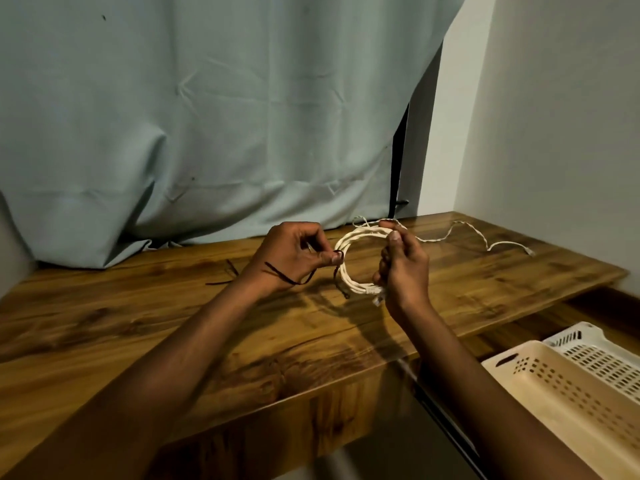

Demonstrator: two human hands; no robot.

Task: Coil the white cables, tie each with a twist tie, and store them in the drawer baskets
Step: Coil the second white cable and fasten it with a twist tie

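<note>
Tying stage, first coil. My left hand (291, 258) is pinching a dark twist tie (337, 258) against the coiled white cable (349, 261); my right hand (403, 268) is gripping the coil's far side, holding it above the wooden table (242, 327). The tie is looping on, not yet twisted. A second cable (478, 237) is lying uncoiled beyond, spare ties (225, 273) waiting at left, and the baskets (568, 386) are showing nothing stored.

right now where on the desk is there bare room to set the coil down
Bare wood between the forearms and the desk's near edge. Crowded: spare twist ties left of the left hand, loose cable trailing right behind the right hand.
</note>
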